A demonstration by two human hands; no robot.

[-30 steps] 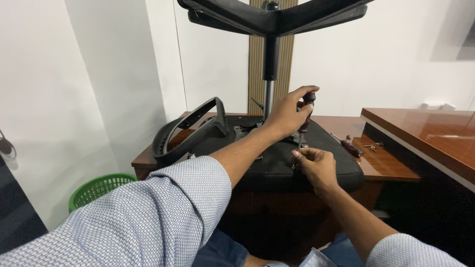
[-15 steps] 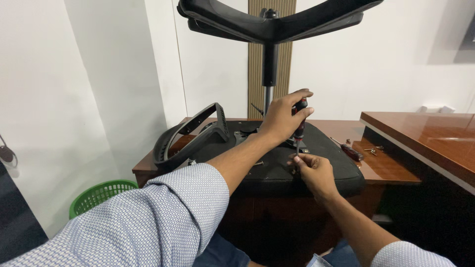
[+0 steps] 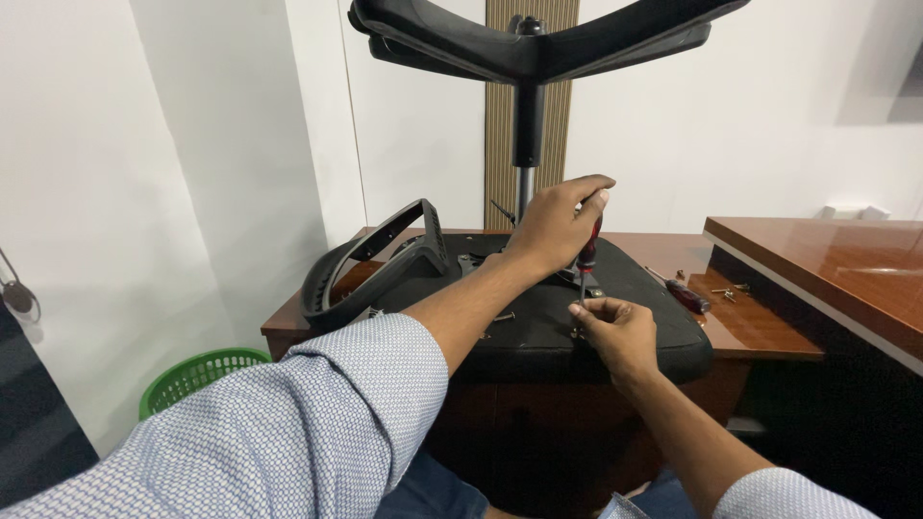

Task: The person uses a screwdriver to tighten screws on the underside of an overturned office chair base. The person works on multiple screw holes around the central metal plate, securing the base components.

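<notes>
An upturned black office chair seat (image 3: pixel 538 332) lies on a wooden table (image 3: pixel 760 332). Its star base (image 3: pixel 538 43) sits high on the metal column (image 3: pixel 527 144). My left hand (image 3: pixel 556 226) grips the red and black handle of a screwdriver (image 3: pixel 588 255) held upright over the seat's underside. My right hand (image 3: pixel 615 332) pinches the lower end of the thin shaft, right at the seat surface. The tip and whatever is under it are hidden by my fingers. A curved black armrest (image 3: pixel 370 259) sticks up at the seat's left side.
A second screwdriver (image 3: pixel 683 291) and some loose screws (image 3: pixel 731 291) lie on the table to the right of the seat. A higher glossy wooden desk (image 3: pixel 827 255) stands at the right. A green plastic basket (image 3: pixel 192 375) is on the floor at the left, by the white wall.
My left hand has shifted slightly on the screwdriver handle, fingers turning around it. My right hand stays at the shaft's lower end. The chair has not moved.
</notes>
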